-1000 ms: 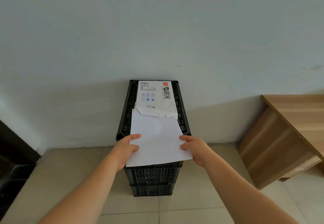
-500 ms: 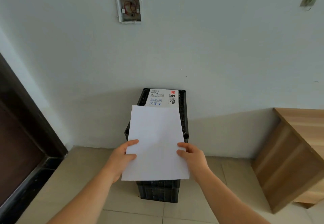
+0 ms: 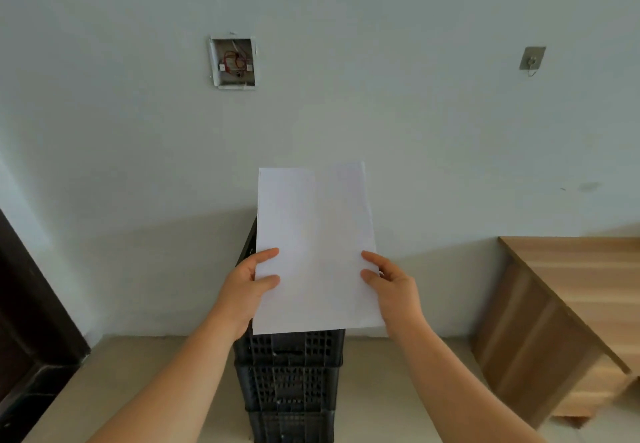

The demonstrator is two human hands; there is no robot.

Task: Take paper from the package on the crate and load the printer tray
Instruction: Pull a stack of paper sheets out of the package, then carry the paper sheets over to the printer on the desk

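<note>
Gripping the paper [image 3: 313,248] by its side edges, the left hand [image 3: 242,286] and right hand [image 3: 393,286] hold it upright. It hangs above the black crate [image 3: 289,373], hiding its top.

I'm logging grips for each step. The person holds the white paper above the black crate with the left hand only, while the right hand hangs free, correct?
Not quite. The head view shows both hands on the paper: the left hand grips its left edge and the right hand its right edge, above the black crate.
</note>
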